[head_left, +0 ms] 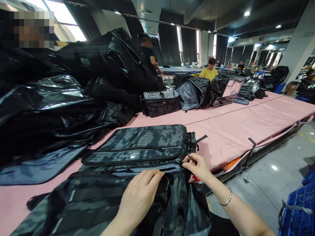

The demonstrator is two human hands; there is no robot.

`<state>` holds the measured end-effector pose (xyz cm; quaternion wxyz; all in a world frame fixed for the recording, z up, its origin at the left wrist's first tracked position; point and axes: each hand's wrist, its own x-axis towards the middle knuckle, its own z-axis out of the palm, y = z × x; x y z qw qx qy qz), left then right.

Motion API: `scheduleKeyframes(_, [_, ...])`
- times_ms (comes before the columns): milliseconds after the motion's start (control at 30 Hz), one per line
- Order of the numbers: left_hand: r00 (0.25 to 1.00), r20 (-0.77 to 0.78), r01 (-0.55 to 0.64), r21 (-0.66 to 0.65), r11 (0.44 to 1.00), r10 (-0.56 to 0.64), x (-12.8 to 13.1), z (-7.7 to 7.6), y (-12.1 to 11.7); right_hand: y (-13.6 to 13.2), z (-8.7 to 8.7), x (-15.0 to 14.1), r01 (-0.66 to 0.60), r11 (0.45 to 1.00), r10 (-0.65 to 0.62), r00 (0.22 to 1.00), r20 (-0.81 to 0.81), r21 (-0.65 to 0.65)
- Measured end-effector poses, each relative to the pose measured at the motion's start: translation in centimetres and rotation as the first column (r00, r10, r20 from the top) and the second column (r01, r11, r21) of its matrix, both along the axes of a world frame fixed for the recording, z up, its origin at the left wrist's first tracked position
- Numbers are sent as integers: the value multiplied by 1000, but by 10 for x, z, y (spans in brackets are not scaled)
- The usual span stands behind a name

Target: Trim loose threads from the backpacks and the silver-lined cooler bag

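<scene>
A dark camouflage bag (98, 193) lies across the near part of the pink table, its flat front panel (147, 139) with a pale logo facing up. Along the slit between panel and body, a blue-grey lining (169, 168) shows. My left hand (141, 188) is closed over the near edge of this opening, fingertips pressed together on the fabric. At the right end of the opening, my right hand (198, 167) is pinched at the bag's corner. A small dark object shows between its fingers, too small to name. A black cord (193, 145) hangs beside that corner.
Black bags (98, 65) are piled high on the left. Several camouflage bags, including a silver-lined one (161, 106), stand along the table's (246, 121) far side. A blue crate (297, 206) sits on the floor at right. Other people (209, 72) are beyond the table.
</scene>
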<state>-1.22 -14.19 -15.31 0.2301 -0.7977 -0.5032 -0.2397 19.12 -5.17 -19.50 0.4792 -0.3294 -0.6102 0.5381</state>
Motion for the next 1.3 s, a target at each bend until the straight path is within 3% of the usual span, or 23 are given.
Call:
scheduleKeyframes(67, [998, -50, 48, 70, 996, -44, -1, -1, -3, -9, -1, -3, -36, 999, 34, 997, 72, 24])
scheduleKeyframes(233, [989, -92, 128, 154, 980, -114, 2, 1, -6, -20, -9, -8, 23, 1000, -24, 994, 104, 15])
scheduleKeyframes(433, [994, -65, 99, 165, 981, -90, -6, 1, -7, -21, -12, -9, -36, 999, 38, 995, 91, -23])
scheduleKeyframes(533, [999, -37, -17, 142, 990, 23, -25, 1, -7, -22, -12, -8, -61, 998, 64, 994, 91, -35])
scheduleKeyframes(633, [988, 42, -152, 57, 987, 150, -45, 2, -7, -21, -12, -8, -84, 995, 89, 992, 95, -55])
scheduleKeyframes(733, [964, 142, -206, -144, 968, 226, -55, 4, -3, -19, -12, -7, -102, 993, 108, 987, 115, -54])
scheduleKeyframes(833, [913, 202, -255, -398, 881, 356, -53, 10, 5, -18, -10, -6, -117, 991, 125, 982, 141, -70])
scheduleKeyframes(933, [871, 209, -278, -536, 797, 444, -49, 16, 11, -19, -4, -6, -136, 984, 153, 977, 146, -117])
scheduleKeyframes(1133, [833, 313, -235, -545, 805, 456, -53, 17, 10, -18, 0, -6, -149, 974, 172, 976, 133, -168])
scheduleKeyframes(1300, [763, 416, -300, -450, 841, 494, -60, 16, -4, -15, -4, -6, -139, 979, 154, 983, 101, -148])
